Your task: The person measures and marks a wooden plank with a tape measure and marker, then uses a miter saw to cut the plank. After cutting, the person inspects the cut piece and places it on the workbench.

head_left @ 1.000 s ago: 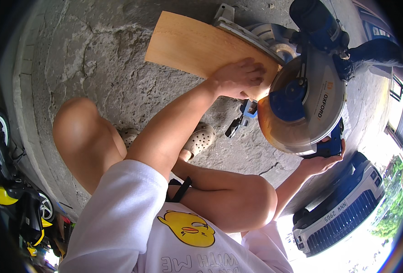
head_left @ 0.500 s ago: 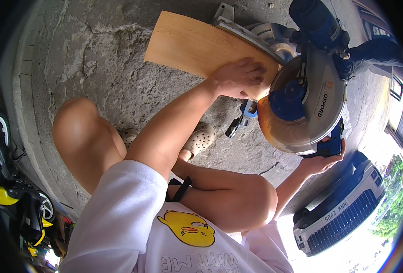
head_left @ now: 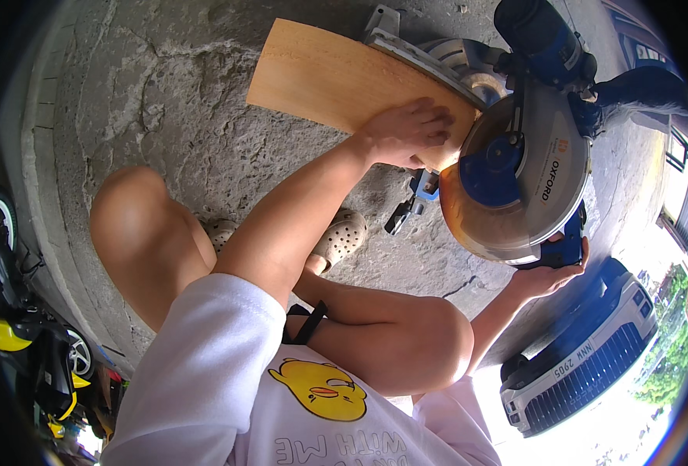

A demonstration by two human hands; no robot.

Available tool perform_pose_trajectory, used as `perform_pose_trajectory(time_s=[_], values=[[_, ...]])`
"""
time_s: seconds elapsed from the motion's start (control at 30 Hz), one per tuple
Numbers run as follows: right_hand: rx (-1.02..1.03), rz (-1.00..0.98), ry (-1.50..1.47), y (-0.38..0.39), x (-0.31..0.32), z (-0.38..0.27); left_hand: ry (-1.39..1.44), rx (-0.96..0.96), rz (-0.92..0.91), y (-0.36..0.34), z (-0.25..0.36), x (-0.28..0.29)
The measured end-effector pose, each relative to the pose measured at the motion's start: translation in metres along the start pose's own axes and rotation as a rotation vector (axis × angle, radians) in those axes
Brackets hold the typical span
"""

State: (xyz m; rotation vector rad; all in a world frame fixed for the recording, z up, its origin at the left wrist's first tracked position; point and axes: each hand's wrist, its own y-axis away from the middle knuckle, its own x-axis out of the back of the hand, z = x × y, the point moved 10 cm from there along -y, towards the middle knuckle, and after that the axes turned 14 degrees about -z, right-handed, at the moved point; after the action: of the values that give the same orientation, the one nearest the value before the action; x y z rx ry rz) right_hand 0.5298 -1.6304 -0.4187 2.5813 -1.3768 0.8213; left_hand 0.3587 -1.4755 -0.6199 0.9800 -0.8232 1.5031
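A blue and silver miter saw [head_left: 557, 167] stands on the ground at the right, with its round guard over the blade. A wide, light-brown wooden board [head_left: 320, 74] lies against the saw's metal fence, its right end at the guard. My left hand [head_left: 410, 133] grips the board near that end, fingers across the top and thumb by the near edge. With my right hand [head_left: 553, 276] I hold the saw's blue handle [head_left: 565, 247], though the guard and handle hide part of my fingers. Where the blade meets the board is hidden.
A blue and black clamp [head_left: 418, 200] sticks out from the saw below the board. My beige clog [head_left: 342, 239] and bent knees are close by on cracked concrete [head_left: 181, 85]. A parked vehicle [head_left: 581, 361] stands at the right, a yellow and black motorbike [head_left: 37, 342] at the left.
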Motion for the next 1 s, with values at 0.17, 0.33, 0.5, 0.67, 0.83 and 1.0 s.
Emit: perform_pose_trajectory(time_s=[0.17, 0.33, 0.5, 0.67, 0.83, 1.0], values=[[0.018, -0.005, -0.001, -0.0003, 0.0011, 0.0011, -0.002, -0.001, -0.011, -0.0005, 0.0007, -0.0005], [0.016, -0.005, -0.001, -0.0001, 0.0007, 0.0002, 0.000, -0.009, -0.003, -0.0006, 0.0008, 0.0014], [0.012, -0.003, -0.009, -0.0001, 0.0013, 0.0030, -0.007, -0.006, 0.004, -0.0004, 0.0005, 0.0002], [0.023, -0.004, -0.016, -0.0004, 0.0010, 0.0021, -0.019, -0.008, 0.002, 0.0000, 0.0010, 0.0020], [0.037, 0.004, 0.034, 0.0009, 0.0017, 0.0004, -0.033, -0.005, -0.016, -0.0005, 0.0019, 0.0022], [0.036, 0.005, 0.008, 0.0012, 0.0011, 0.0019, -0.011, -0.003, -0.002, 0.0003, 0.0013, 0.0029]])
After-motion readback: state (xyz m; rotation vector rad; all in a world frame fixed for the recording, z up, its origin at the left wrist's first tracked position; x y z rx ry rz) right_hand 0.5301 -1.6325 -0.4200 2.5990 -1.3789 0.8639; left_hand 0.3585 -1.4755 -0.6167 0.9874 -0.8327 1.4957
